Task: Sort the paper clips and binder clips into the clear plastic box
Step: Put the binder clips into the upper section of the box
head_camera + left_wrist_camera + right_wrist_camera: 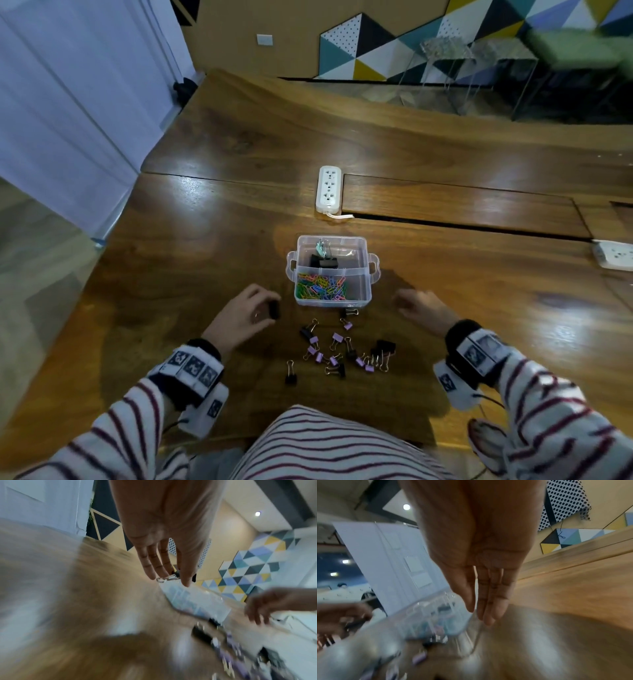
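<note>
1. Many binder clips lie on the table, close to the person.
2. The left hand pinches 1 black clip. The right hand is loose, holding nothing.
3. The clear plastic box sits just right of the black clip, so the left hand is nearer.

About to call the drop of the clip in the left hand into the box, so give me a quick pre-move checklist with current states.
1. Left hand holds a black binder clip: ok, pinched at the fingertips.
2. Clear plastic box open, no lid in the way: ok.
3. Far compartment already takes binder clips: ok, with room left.
4. Near compartment holds only the coloured paper clips: ok, as far as the head view shows.
5. Right hand clear of the box: ok, empty, fingers straight, to the box's right.
6. Grip firmness: cannot tell, the wrist views are blurred.
</note>
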The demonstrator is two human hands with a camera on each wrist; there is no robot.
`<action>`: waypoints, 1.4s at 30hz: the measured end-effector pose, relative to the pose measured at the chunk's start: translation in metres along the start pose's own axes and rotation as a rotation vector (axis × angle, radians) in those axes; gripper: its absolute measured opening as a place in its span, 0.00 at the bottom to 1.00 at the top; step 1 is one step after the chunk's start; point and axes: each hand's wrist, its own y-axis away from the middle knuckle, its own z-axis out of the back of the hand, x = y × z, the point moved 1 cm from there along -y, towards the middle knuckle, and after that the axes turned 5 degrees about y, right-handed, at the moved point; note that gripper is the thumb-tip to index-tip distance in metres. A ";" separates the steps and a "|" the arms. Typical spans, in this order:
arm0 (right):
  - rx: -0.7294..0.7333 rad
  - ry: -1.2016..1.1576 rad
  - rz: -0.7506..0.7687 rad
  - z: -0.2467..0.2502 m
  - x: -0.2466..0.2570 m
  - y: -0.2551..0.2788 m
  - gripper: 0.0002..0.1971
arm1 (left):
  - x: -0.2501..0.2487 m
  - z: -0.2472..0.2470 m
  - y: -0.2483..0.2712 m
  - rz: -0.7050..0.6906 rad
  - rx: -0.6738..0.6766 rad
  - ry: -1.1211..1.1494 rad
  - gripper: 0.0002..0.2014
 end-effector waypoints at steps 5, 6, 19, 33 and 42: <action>0.159 0.175 -0.056 -0.045 0.004 0.013 0.30 | -0.030 0.017 -0.052 -0.124 -0.088 0.009 0.22; 0.170 0.214 -0.042 -0.050 0.008 0.015 0.31 | -0.034 0.017 -0.064 -0.137 -0.096 -0.015 0.22; 0.090 -0.290 0.029 -0.023 0.008 0.011 0.08 | -0.043 0.005 -0.120 -0.056 -0.038 0.029 0.25; -0.126 -0.852 -0.131 0.020 0.054 -0.084 0.13 | -0.036 -0.030 -0.009 -0.074 0.264 -0.278 0.21; -0.150 -0.136 0.091 -0.012 0.027 -0.011 0.09 | -0.034 -0.057 -0.024 -0.074 0.314 -0.391 0.16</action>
